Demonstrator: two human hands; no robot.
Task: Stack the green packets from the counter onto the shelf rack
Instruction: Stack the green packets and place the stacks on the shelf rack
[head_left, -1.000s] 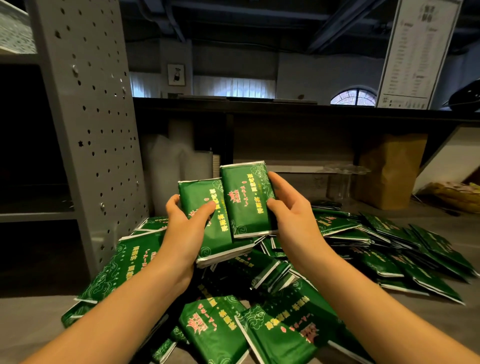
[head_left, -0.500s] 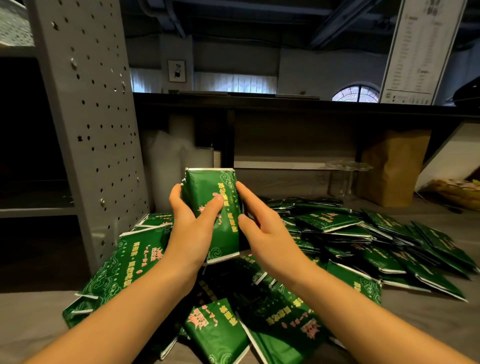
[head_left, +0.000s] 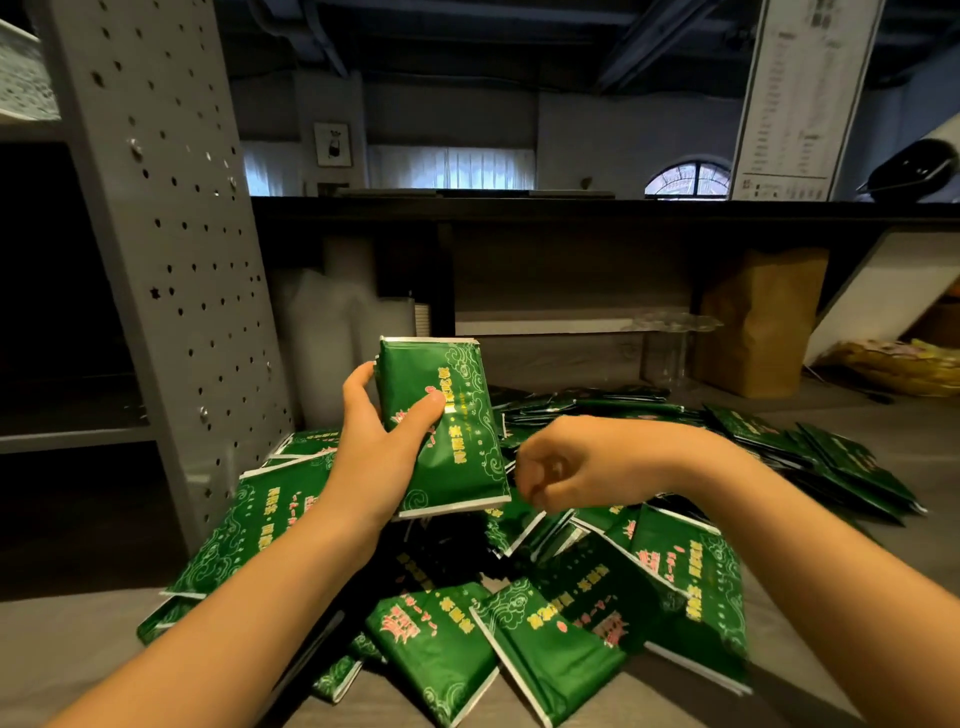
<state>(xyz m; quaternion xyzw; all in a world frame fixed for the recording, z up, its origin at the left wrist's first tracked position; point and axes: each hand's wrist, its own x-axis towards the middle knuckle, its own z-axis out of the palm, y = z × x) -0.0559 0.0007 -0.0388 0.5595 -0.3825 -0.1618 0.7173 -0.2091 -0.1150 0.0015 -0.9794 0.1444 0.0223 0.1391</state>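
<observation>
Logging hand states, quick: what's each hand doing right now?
Left hand: holding green packets upright.
Right hand: blurred, fingers curled over the pile; cannot tell if it holds anything.

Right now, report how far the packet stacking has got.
Done: nothing that shows; no packets are visible on the part of the shelf rack in view. In hand: the left hand grips a bundle of packets upright; the right hand, blurred with fingers curled, hovers over the loose pile. Left: nearly everything, that whole pile on the counter.
</observation>
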